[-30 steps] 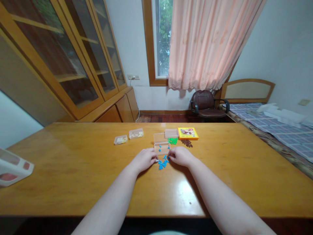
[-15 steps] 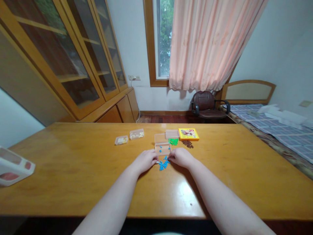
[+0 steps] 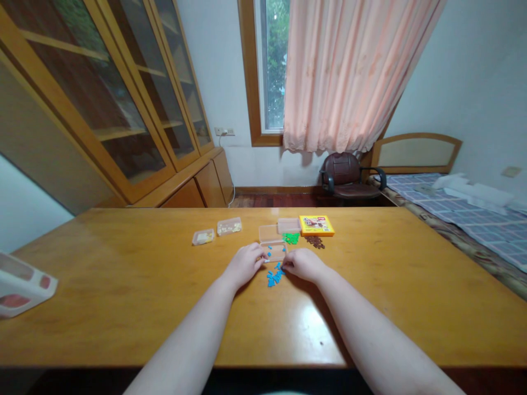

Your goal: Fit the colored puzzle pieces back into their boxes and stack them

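Observation:
A loose pile of small blue plastic pieces lies on the wooden table in front of a clear plastic box, whose lid is folded back. A few blue pieces lie inside the box. My left hand is at the box's front left corner, its fingers drawn together; whatever is between them is too small to make out. At the right edge of the pile, my right hand has its fingertips pinched on a small blue piece.
Behind the box lie green pieces, brown pieces, another clear container and a yellow box. Two clear boxes with pale pieces, one nearer and one farther, stand left. A white object is at the left edge.
My left hand has moved up and slightly away from the blue pile, toward the box's front left corner. My right hand stays nearly in place by the pile.

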Action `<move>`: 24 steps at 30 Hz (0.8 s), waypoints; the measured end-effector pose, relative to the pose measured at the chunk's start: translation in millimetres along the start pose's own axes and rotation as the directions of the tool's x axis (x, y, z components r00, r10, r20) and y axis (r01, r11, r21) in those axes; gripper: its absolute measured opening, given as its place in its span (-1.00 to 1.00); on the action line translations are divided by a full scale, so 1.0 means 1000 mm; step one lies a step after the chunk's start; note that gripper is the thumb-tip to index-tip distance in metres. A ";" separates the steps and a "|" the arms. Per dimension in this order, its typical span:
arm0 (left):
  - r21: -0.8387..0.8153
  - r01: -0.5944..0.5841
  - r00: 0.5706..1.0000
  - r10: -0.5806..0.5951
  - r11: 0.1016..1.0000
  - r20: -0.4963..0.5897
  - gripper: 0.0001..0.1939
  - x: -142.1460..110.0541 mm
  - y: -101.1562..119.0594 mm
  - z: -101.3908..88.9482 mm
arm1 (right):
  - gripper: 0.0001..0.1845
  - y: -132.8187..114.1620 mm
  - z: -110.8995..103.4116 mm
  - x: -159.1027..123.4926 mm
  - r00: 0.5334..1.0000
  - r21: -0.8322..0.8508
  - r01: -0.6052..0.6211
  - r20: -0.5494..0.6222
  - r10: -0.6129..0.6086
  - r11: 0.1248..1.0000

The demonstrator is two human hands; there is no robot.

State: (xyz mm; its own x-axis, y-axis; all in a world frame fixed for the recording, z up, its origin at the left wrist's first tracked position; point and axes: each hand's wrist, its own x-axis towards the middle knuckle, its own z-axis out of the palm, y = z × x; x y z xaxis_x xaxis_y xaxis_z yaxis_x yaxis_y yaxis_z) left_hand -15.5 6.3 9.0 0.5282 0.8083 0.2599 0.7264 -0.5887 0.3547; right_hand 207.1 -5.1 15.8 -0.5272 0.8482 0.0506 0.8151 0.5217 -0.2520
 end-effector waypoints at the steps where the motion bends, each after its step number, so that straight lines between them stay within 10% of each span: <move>1: 0.010 0.032 0.999 -0.032 0.999 -0.042 -0.88 0.002 0.000 0.001 | -0.80 0.000 0.000 0.000 1.000 0.002 -0.001 0.000 0.001 1.000; 16: -0.013 -0.015 0.999 0.015 1.000 0.029 -0.87 -0.003 0.004 0.008 | -0.75 0.003 0.014 0.008 0.952 0.121 -0.133 -0.260 0.160 0.984; 24: -0.033 -0.020 0.997 0.022 0.999 0.071 -0.89 -0.005 0.003 0.004 | -0.80 0.004 0.003 -0.002 0.998 0.251 -0.010 -0.058 0.026 0.968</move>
State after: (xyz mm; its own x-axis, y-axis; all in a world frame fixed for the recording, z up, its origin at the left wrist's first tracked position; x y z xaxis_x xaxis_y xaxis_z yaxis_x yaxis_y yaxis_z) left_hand -14.4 0.1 4.9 0.5743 0.7931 0.2030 0.7010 -0.6045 0.3785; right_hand 210.1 -5.0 11.5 -0.4912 0.8652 0.1003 0.7340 0.4732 -0.4872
